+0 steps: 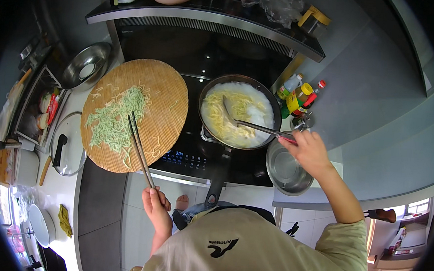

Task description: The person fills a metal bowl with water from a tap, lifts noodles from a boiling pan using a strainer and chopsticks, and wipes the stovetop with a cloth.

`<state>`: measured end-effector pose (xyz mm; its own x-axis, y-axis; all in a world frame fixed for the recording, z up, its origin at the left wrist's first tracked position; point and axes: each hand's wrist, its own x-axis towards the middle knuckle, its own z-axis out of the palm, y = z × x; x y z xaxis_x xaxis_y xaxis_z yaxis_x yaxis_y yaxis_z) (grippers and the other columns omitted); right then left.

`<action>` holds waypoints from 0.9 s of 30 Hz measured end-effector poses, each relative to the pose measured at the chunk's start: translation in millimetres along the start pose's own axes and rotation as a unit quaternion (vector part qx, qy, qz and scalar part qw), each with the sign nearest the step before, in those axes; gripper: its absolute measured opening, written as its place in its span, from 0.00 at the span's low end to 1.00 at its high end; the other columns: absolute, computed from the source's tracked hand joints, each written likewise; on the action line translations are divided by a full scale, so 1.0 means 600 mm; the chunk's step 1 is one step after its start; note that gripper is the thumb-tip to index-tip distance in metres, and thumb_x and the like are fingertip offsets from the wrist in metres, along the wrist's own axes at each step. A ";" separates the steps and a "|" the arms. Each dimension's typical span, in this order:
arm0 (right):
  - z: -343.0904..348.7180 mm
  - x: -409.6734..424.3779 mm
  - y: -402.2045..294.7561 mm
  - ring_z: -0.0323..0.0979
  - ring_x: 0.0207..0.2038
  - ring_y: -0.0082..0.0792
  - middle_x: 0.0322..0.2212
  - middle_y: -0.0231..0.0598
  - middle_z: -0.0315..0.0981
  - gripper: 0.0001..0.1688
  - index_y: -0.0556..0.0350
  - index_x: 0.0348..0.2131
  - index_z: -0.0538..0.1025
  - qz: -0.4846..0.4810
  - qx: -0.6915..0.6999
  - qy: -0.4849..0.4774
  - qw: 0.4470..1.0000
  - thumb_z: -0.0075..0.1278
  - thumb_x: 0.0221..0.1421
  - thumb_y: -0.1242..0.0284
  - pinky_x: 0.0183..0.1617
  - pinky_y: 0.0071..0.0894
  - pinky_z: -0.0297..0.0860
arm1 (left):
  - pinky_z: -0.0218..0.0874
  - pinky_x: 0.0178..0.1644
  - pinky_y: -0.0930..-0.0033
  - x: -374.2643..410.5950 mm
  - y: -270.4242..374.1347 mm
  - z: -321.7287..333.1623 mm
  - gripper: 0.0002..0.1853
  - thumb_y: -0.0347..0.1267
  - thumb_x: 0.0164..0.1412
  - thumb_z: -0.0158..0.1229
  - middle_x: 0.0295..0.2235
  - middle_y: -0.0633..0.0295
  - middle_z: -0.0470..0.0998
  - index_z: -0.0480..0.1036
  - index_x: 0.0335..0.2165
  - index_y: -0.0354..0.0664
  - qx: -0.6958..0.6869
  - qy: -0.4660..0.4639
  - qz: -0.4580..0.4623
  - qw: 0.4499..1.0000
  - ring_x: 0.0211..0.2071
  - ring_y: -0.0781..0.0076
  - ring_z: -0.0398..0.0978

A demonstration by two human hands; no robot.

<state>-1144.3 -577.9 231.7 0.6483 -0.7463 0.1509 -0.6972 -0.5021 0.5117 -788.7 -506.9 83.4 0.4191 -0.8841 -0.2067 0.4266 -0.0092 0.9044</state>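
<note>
My right hand (308,151) grips the handle of a metal spatula (255,126), whose blade sits among yellow noodles (218,111) in whitish, foamy liquid in a black frying pan (276,118) on the stove. A pair of long chopsticks (141,155) is held in my left hand (157,202); their tips point at a heap of raw green noodles (115,116). Those noodles lie on a round slatted tray (164,80), left of the pan, with a few pale strands around them. The pan's black handle (220,180) points towards my body.
Right of the pan stand a metal bowl (289,168) and several sauce bottles (299,96). A glass lid (69,143) and a steel basin (89,62) are left of the tray. The range hood's shelf (209,14) juts out beyond the stove (186,145).
</note>
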 end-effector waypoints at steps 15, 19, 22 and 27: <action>0.102 -0.098 -0.018 0.67 0.30 0.49 0.29 0.47 0.67 0.27 0.45 0.50 0.65 0.427 0.263 -0.029 0.865 0.43 0.48 0.80 0.35 0.39 0.65 | 0.40 0.13 0.82 -0.010 -0.002 0.000 0.10 0.36 0.63 0.39 0.13 0.71 0.56 0.62 0.31 0.41 0.008 -0.047 -0.035 0.998 0.11 0.86 0.48; 0.162 -0.110 -0.051 0.68 0.28 0.45 0.26 0.46 0.68 0.26 0.52 0.52 0.62 0.484 0.390 -0.070 0.780 0.43 0.52 0.75 0.33 0.36 0.65 | 0.39 0.13 0.82 -0.015 0.002 0.003 0.10 0.36 0.63 0.40 0.14 0.71 0.56 0.62 0.31 0.42 0.019 -0.060 -0.077 0.995 0.11 0.87 0.48; 0.121 -0.073 -0.069 0.60 0.17 0.22 0.21 0.35 0.66 0.22 0.57 0.50 0.63 0.572 0.614 -0.128 0.529 0.42 0.54 0.74 0.18 0.24 0.59 | 0.39 0.13 0.81 -0.018 -0.004 -0.004 0.10 0.37 0.63 0.41 0.13 0.71 0.55 0.62 0.30 0.43 0.031 -0.053 -0.089 0.994 0.11 0.86 0.47; 0.122 -0.067 -0.077 0.50 0.14 0.15 0.21 0.33 0.61 0.16 0.57 0.45 0.63 0.521 0.816 -0.105 0.226 0.41 0.55 0.76 0.13 0.12 0.47 | 0.38 0.12 0.82 -0.015 -0.009 -0.004 0.09 0.36 0.63 0.41 0.13 0.71 0.56 0.62 0.31 0.42 0.013 -0.064 -0.099 0.993 0.10 0.87 0.47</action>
<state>-1160.6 -556.8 140.4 -0.0387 -0.7491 -0.6613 0.2664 0.6301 -0.7294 -792.7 -497.8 79.1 0.2230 -0.9160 -0.3336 0.4684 -0.1995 0.8607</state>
